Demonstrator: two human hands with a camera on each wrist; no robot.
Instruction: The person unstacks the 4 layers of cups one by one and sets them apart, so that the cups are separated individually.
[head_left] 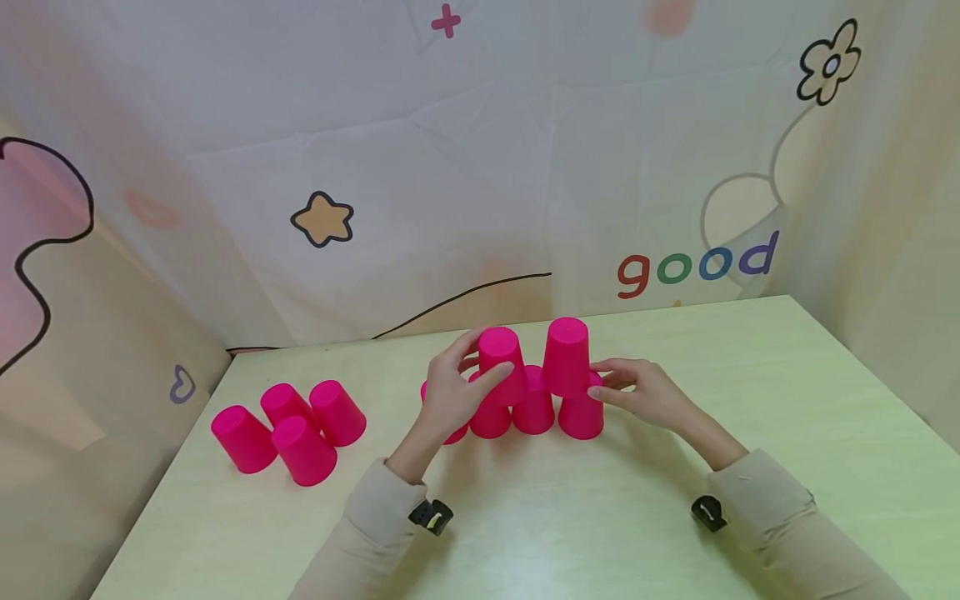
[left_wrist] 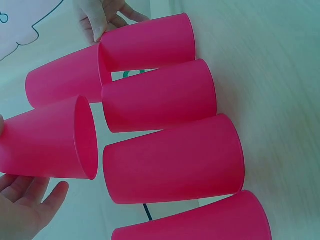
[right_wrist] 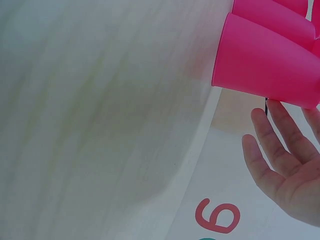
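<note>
A pink cup is gripped between the thumb and fingers of my left hand. It is upside down above a row of several inverted pink cups; in the left wrist view, a small gap separates the held cup's rim from the row. Another inverted pink cup stands on the two rightmost cups of the row. My right hand is at the right end, fingers loosely extended, its fingertips at the side of the end cup near its top.
Several more inverted pink cups stand in a cluster on the left of the pale table. A printed cloth backdrop hangs behind the table and at its sides. Both sleeves carry a black wrist device.
</note>
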